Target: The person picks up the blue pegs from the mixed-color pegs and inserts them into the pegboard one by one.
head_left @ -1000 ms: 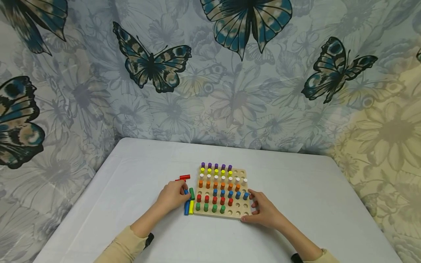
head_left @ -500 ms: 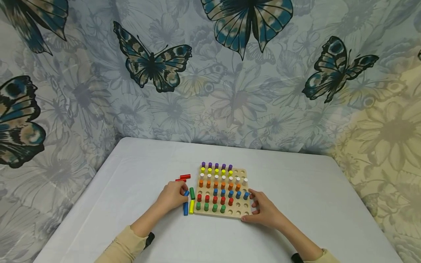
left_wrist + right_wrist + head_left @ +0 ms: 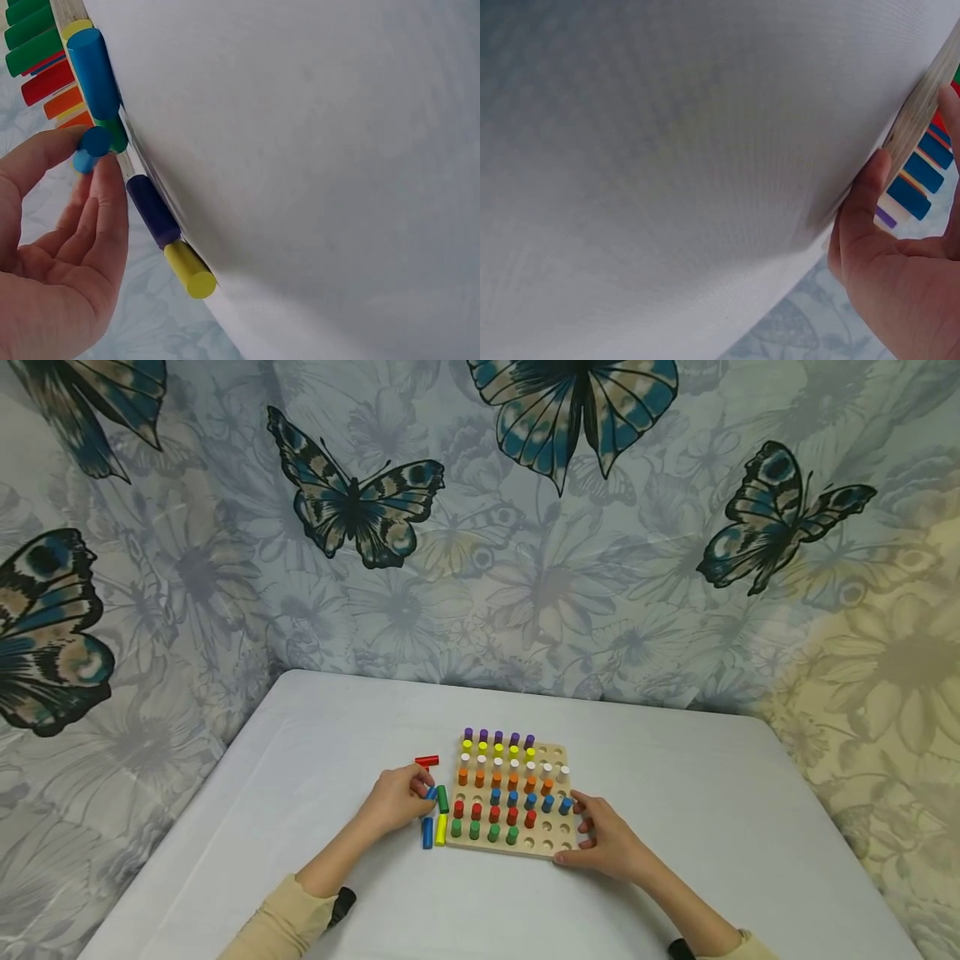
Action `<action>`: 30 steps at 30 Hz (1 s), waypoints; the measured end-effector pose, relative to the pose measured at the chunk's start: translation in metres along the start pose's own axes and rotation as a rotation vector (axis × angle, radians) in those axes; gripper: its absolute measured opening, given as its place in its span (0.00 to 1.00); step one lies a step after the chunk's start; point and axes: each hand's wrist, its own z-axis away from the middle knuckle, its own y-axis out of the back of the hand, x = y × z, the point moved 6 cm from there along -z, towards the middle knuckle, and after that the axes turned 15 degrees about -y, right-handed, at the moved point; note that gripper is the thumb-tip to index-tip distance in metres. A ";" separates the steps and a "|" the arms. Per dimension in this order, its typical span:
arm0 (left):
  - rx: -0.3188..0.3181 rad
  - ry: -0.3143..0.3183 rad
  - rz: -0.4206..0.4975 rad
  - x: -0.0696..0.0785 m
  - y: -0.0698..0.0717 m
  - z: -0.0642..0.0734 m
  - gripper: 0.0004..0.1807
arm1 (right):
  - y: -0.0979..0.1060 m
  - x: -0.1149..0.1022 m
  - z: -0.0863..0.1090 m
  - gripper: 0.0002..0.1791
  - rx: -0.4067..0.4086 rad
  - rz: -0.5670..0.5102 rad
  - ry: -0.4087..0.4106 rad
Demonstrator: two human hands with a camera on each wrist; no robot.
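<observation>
My left hand [image 3: 393,800] pinches a blue peg [image 3: 92,146] between thumb and fingers, just left of the wooden pegboard [image 3: 510,852]. Close by its fingertips lies a green peg [image 3: 442,799], with a yellow peg [image 3: 441,830] and another blue peg [image 3: 427,833] nearer the front. My right hand [image 3: 607,842] grips the board's right edge, its thumb at the near corner and its fingers along the side. Standing in the board are rows of purple, yellow, white, orange, blue, red and green pegs; some holes at the right and left are bare.
A red peg [image 3: 427,761] lies beyond the left hand, and part of another is hidden behind the fingers. In the left wrist view, a dark purple peg [image 3: 154,211] and a yellow one rest farther along. White cloth [image 3: 322,727] covers the table, backed by butterfly-patterned fabric.
The held blue peg has come slightly away from the lying blue peg and now slants in the left fingers. The right hand stays on the board; the head view has shifted a little.
</observation>
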 end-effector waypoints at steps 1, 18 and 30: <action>0.006 -0.005 0.015 0.000 0.000 0.000 0.12 | 0.000 0.000 0.000 0.56 -0.001 0.002 0.004; 0.078 0.002 0.172 0.005 0.001 -0.001 0.15 | 0.001 -0.001 0.001 0.56 -0.004 -0.010 0.016; 0.080 -0.019 0.280 0.008 -0.003 -0.006 0.16 | 0.000 0.000 0.000 0.55 0.004 0.011 0.011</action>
